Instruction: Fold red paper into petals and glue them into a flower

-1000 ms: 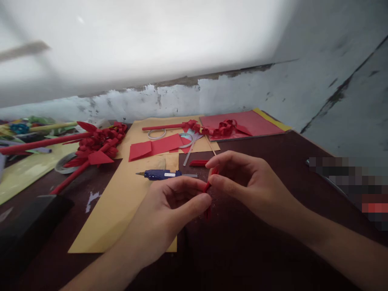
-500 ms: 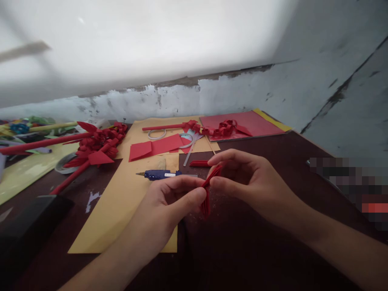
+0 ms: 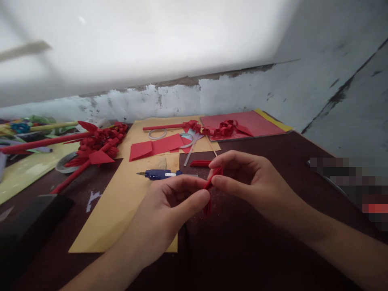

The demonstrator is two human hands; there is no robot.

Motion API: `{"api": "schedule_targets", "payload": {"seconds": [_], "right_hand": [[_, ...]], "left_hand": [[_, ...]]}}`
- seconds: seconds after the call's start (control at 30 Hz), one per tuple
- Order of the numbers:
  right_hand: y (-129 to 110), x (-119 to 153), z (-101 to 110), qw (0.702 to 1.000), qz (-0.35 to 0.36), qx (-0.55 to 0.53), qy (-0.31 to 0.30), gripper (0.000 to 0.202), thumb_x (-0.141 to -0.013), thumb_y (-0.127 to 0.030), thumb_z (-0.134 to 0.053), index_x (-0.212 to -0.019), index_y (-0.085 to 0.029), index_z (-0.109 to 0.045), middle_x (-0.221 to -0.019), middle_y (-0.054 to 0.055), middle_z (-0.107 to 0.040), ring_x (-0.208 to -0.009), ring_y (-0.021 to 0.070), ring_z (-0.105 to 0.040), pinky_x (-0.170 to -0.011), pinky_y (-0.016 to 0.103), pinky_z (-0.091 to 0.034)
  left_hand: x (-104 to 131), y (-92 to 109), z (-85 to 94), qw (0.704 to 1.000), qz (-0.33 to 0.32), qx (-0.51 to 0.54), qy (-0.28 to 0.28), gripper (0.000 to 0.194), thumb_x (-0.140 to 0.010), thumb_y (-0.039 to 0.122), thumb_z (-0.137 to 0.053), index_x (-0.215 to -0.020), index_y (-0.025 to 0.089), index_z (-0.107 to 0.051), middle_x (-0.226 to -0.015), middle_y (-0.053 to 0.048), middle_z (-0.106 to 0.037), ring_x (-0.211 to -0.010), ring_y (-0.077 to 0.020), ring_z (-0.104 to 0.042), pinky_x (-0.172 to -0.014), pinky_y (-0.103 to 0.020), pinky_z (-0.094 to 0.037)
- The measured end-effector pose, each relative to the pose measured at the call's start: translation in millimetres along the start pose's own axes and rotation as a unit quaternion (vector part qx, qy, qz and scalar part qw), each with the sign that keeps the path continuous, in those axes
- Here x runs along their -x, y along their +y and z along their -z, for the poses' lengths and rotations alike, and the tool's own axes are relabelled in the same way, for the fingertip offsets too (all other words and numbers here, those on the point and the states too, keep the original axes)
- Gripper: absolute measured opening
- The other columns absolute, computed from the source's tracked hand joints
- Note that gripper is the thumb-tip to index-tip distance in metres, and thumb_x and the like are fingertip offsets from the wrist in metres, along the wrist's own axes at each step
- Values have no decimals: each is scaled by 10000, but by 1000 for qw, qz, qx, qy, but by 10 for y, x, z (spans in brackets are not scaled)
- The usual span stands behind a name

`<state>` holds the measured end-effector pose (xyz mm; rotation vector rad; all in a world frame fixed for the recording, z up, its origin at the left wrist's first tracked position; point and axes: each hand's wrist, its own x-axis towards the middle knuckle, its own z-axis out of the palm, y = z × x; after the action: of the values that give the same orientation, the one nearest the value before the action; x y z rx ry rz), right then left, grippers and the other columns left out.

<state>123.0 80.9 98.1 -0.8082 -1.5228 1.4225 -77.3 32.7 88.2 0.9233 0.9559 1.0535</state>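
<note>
A small bundle of folded red paper is pinched between both hands. My left hand grips its middle with thumb and forefinger, and the lower end hangs below those fingertips. On the upper end, the thumb and fingers of my right hand are closed. Just behind the fingertips another folded red strip lies on the dark table. A blue glue gun rests beyond my left hand, on yellow paper.
Red paper flowers on red sticks lie at the left, beside a tape roll. Red paper pieces and a curled red chain are further back. A black object is at the lower left.
The left fingertips have shifted slightly to the right, with the red bundle. The upper part of the bundle shows at a somewhat different angle by the right fingers.
</note>
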Motion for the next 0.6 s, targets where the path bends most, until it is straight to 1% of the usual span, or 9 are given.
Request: {"api": "schedule_targets", "payload": {"seconds": [0.2, 0.33, 0.5, 0.6], "right_hand": [[-1, 12, 4, 1000, -13, -9, -8, 165, -834, -213, -885, -961, -246, -784, -911, -28, -778, -845, 114, -727, -777, 188, -588], [2, 6, 2, 1000, -15, -11, -2, 188, -830, -220, -887, -987, -245, -786, -911, -22, -782, -842, 113, -729, -772, 184, -584], [5, 5, 16, 1000, -10, -1, -6, 207, -835, -208, -878, -1015, -257, -788, -910, -21, -790, -854, 126, -743, -782, 201, -588], [0, 3, 13, 1000, -6, 6, -5, 194, -855, -214, -860, -1030, -256, -787, -928, -19, -792, -876, 134, -757, -784, 205, -594]], "left_hand": [[11, 0, -6, 1000, -2, 3, 5, 91, -852, 297, -893, -919, 245, -859, -815, 12, -820, -725, -79, -713, -699, -135, -554], [8, -13, 6, 1000, -8, -13, 9, 89, -869, 310, -879, -937, 255, -861, -862, 5, -828, -769, -85, -707, -727, -138, -543], [-6, -11, 10, 1000, -9, -15, 3, 119, -881, 318, -866, -965, 234, -856, -837, -6, -809, -747, -98, -681, -715, -162, -532], [-10, -9, 6, 1000, -7, -6, 5, 126, -896, 312, -851, -993, 232, -860, -847, -14, -808, -765, -103, -678, -719, -164, -524]]}}
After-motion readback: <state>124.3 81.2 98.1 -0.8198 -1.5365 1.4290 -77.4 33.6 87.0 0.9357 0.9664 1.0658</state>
